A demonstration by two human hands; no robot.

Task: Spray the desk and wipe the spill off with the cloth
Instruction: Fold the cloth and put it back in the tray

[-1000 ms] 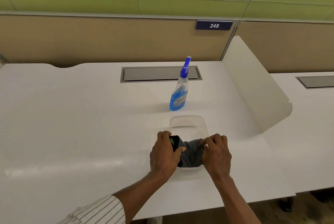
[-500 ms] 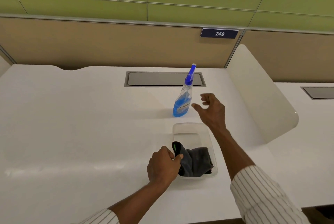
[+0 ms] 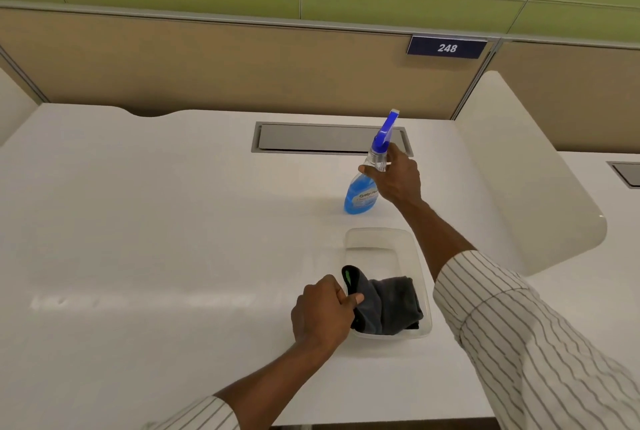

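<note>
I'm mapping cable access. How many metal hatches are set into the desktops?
2. One hatch lies at the back of this desk, behind the bottle; the other is on the neighbouring desk, cut off by the right edge. More may lie out of view.

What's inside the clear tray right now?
A dark grey cloth, bunched at the near end of the clear tray, pinched by the left hand. Anything beneath the cloth is hidden.

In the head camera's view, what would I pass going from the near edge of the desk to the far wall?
Cloth in the clear tray, spray bottle in the right hand, grey desk hatch, number sign 248.
</note>
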